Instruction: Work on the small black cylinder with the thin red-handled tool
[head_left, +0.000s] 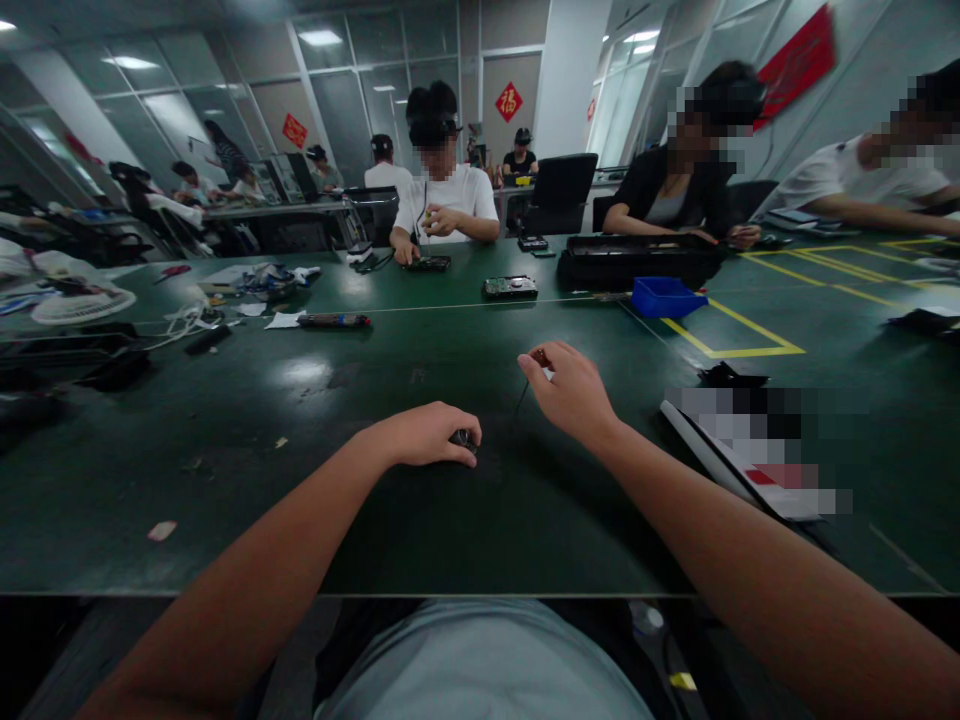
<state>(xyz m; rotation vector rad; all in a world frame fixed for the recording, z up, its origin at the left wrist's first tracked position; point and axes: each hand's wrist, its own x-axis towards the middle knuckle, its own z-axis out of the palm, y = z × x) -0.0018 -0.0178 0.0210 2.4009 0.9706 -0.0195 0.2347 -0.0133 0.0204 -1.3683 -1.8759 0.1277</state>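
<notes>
My left hand (429,433) rests on the dark green table (315,480), fingers curled over a small dark round part (463,437) that mostly hides under them. My right hand (571,388) hovers just to the right and a little further away, closed round a thin screwdriver (537,362) with a reddish handle; its thin shaft slants down-left toward the small part. Both forearms reach in from the near edge.
A pixelated flat object (750,450) lies right of my right hand. Further off are a blue bin (664,297), a black case (637,262), a hard drive (510,287), a red-tipped tool (334,320) and clutter at left. Other people sit across the table.
</notes>
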